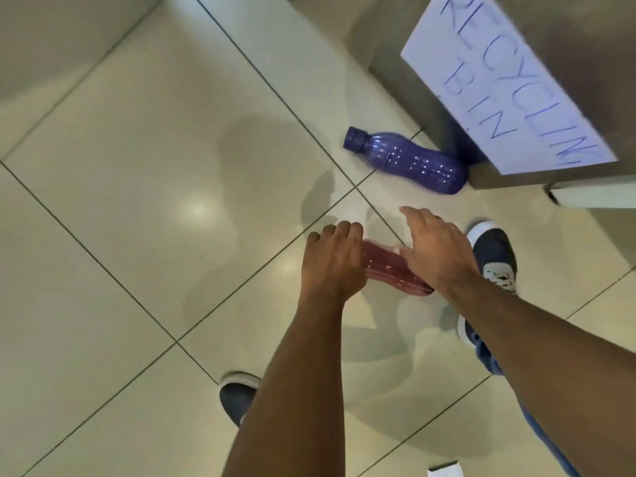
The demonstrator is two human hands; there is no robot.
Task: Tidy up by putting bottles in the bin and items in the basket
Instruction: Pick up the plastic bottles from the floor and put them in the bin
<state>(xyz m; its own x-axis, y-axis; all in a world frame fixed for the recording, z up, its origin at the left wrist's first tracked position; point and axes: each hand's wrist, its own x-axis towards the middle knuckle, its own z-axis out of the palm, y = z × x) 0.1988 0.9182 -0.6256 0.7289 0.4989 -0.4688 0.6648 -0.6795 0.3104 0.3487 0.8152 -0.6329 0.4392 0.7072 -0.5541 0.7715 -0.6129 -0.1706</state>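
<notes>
Red bottle (392, 268): lies on its side on the tiled floor (137, 201), between the two hands, its middle section visible and both ends covered; left hand (332, 259): fingers curled over the bottle's upper-left end, gripping it; right hand (437, 251): palm down over the bottle's lower-right end, fingers extended and relaxed, with contact against the bottle not determinable from this angle; purple bottle (409, 161): capped, on its side on the floor beyond the hands, base just beside the lower corner of the bin (430, 56); bin: grey, at the upper right, carrying a white paper sign (499, 84) hand-lettered "RECYCLING BIN" in blue; two dark blue shoes with white soles: right shoe (495, 253) just beside the right hand, left shoe (235, 395) at the lower left, partly behind the left forearm.
</notes>
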